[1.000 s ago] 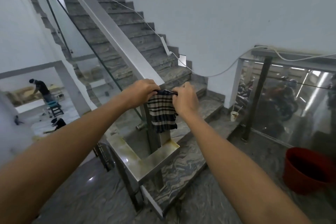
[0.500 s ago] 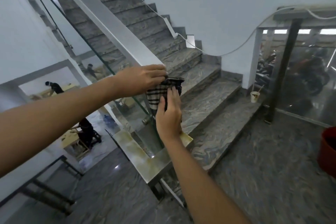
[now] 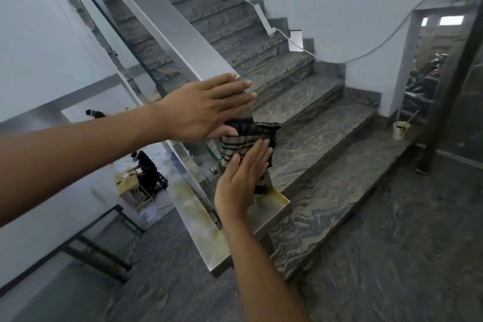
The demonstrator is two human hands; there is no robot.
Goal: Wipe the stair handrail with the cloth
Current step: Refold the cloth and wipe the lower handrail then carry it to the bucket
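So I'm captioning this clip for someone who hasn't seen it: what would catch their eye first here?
Two bare arms reaching in from the left and bottom, meeting at the striped cloth hung over the lower end of the metal handrail. The left hand lies flat on top with straight fingers, and the right hand presses the hanging cloth from below. Behind them, grey marbled stairs climb toward the upper left.

No text, label, brand, number or sign can be read anywhere in the frame.
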